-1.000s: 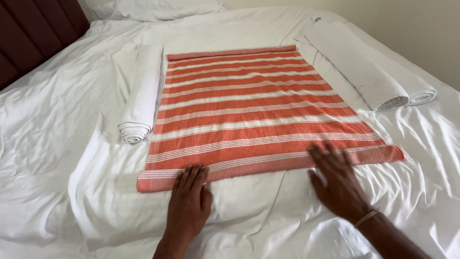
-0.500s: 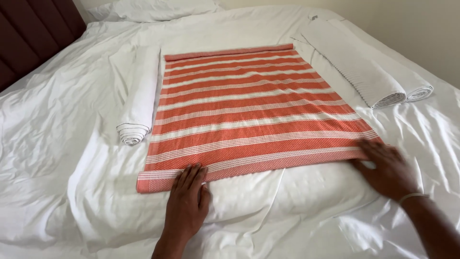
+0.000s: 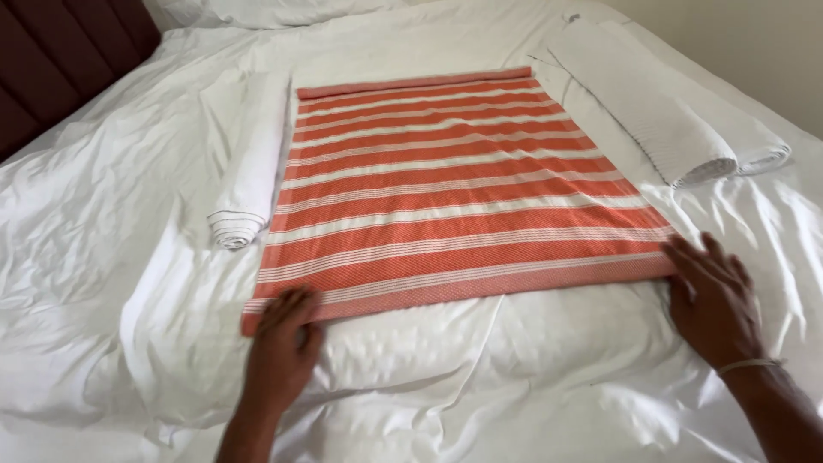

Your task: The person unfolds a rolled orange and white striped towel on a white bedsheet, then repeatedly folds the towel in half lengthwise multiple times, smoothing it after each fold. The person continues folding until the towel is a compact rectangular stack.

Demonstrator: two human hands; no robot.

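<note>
An orange and white striped towel [image 3: 454, 184] lies flat and folded on a white bed sheet [image 3: 514, 377]. My left hand [image 3: 281, 347] rests palm down at the towel's near left corner, fingertips on its edge. At the near right corner my right hand [image 3: 711, 300] lies flat with fingers spread, touching the towel's edge. A thin bracelet circles the right wrist. Neither hand grips anything.
A rolled white towel [image 3: 249, 167] lies along the striped towel's left side. Two larger white rolls [image 3: 677, 120] lie along its right side. A dark padded headboard [image 3: 60, 69] stands at the far left, and a pillow [image 3: 283, 10] sits at the bed's top.
My left hand slid left to the towel's near left corner. My right hand moved right to the near right corner. The towel's near edge looks smoother.
</note>
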